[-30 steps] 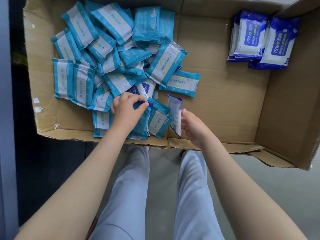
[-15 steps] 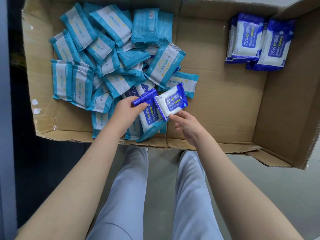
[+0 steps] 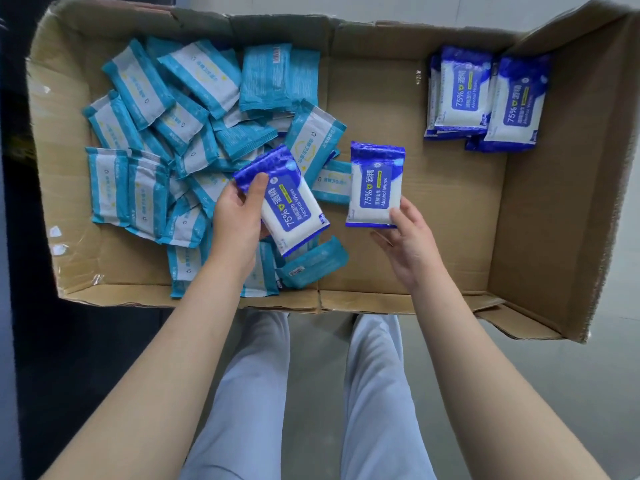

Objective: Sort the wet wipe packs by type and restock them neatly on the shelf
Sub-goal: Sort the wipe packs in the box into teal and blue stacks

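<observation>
- A wide cardboard box lies open below the person; a loose heap of teal packs fills its left half, many overlapping and tilted
- A stack of dark blue packs sits in the far right corner against the box wall, well apart from the heap; bare cardboard lies between the two
- The left hand grips a dark blue pack over the near edge of the heap, thumb curled across its top corner, fingers hidden beneath; the pack is tilted, label up
- One teal pack lies back-up just beneath that pack
- The right hand pinches a second dark blue pack by its lower corner, thumb on the front, the other fingers behind; it stands upright over bare cardboard, its left edge overlapping a teal pack at the rim of the heap
- Legs in pale trousers and a grey floor show below the box
- Half a second ago the two held packs overlapped low over the heap; now they are apart, the right one carried rightward and turned upright; a second ago the left hand was dug into the heap and the right held its pack edge-on
</observation>
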The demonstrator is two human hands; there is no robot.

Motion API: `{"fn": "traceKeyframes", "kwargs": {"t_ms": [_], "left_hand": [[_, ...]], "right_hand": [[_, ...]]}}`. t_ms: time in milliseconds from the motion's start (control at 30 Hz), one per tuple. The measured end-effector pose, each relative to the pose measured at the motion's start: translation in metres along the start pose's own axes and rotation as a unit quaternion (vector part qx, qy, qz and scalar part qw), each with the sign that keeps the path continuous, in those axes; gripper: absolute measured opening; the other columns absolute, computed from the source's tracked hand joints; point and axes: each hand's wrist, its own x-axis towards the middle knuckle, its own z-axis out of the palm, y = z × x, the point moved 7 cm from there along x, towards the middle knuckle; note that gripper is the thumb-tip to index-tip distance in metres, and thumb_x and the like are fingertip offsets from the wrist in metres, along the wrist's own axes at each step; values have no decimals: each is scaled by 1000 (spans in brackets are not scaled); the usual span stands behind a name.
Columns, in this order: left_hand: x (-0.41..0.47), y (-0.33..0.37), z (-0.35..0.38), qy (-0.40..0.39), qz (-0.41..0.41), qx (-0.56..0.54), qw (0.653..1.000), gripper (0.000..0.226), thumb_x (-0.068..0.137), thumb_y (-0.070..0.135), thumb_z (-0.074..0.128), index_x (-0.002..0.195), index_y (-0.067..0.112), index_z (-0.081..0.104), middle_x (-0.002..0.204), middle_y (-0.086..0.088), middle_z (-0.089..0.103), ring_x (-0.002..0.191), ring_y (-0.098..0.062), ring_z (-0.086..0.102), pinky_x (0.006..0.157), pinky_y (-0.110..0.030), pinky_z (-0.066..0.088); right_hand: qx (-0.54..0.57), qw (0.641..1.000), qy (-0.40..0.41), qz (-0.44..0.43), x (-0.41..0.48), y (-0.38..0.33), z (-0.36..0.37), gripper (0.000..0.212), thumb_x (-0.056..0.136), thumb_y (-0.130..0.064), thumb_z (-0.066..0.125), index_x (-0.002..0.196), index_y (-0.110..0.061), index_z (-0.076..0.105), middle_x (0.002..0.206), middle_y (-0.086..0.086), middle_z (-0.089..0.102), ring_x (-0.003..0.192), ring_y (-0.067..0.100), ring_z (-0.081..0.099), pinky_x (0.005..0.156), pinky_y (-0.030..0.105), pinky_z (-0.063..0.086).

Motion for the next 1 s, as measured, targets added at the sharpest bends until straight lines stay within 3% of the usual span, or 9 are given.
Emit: {"fn": "traceKeyframes", "kwargs": {"t_ms": [133,267,367,500,633,700,800,900,1000], "left_hand": [[6,15,71,-112,-17,-31,993,5,98,13,58,98,18,59,82,9,75,73,-8,71,60,-27,56],[17,27,164,-218,-24,-28,975,15,96,0,57,100,15,58,91,4,72,80,-10,71,74,-31,58],[29,37,227,-244,-17,-4,970,14,96,2,58,103,13,57,106,-6,68,89,-15,70,77,-33,60],[55,44,279,-224,21,59,973,16,90,4,67,103,14,63,110,-7,71,99,-22,71,91,-44,57],[77,52,296,-124,84,151,977,31,82,14,78,109,15,63,103,0,71,92,-13,71,81,-37,60],[81,54,302,-83,97,174,976,28,82,17,78,104,17,61,96,4,69,87,-12,71,74,-32,60],[79,52,306,-46,89,160,982,32,84,17,77,110,14,60,91,7,66,83,-7,68,62,-14,53],[70,50,297,-53,92,140,984,44,85,16,76,125,13,56,112,3,63,90,-3,59,63,-5,45],[50,51,269,-102,110,135,979,41,91,17,69,129,15,54,129,4,58,100,-1,58,66,-3,46]], "right_hand": [[-23,995,69,-72,1,-58,-37,31,104,-20,48,134,-26,53,110,-3,71,85,13,70,59,21,50],[-120,961,170,-182,12,-133,-87,34,103,-19,49,137,-20,55,123,-2,67,93,10,70,56,19,52],[-163,938,218,-214,29,-175,-118,36,103,-19,46,138,-21,55,127,-6,64,103,10,67,58,17,52],[-226,930,205,-206,60,-205,-128,37,103,-19,43,139,-22,55,122,-7,65,103,9,66,57,17,52],[-258,915,227,-212,76,-215,-130,35,104,-17,42,137,-19,56,112,-7,63,96,12,67,67,25,60],[-262,907,243,-224,78,-217,-129,38,104,-17,44,140,-15,53,119,-3,62,90,13,68,75,26,60],[-284,892,252,-244,73,-213,-123,47,101,-22,51,147,-14,45,140,3,57,116,16,61,104,28,46],[-295,876,268,-271,53,-198,-113,49,102,-26,51,149,-16,43,151,0,47,133,11,46,113,26,34],[-331,861,251,-292,34,-182,-91,45,102,-26,51,147,-17,46,152,0,45,144,14,34,119,29,27]]}}
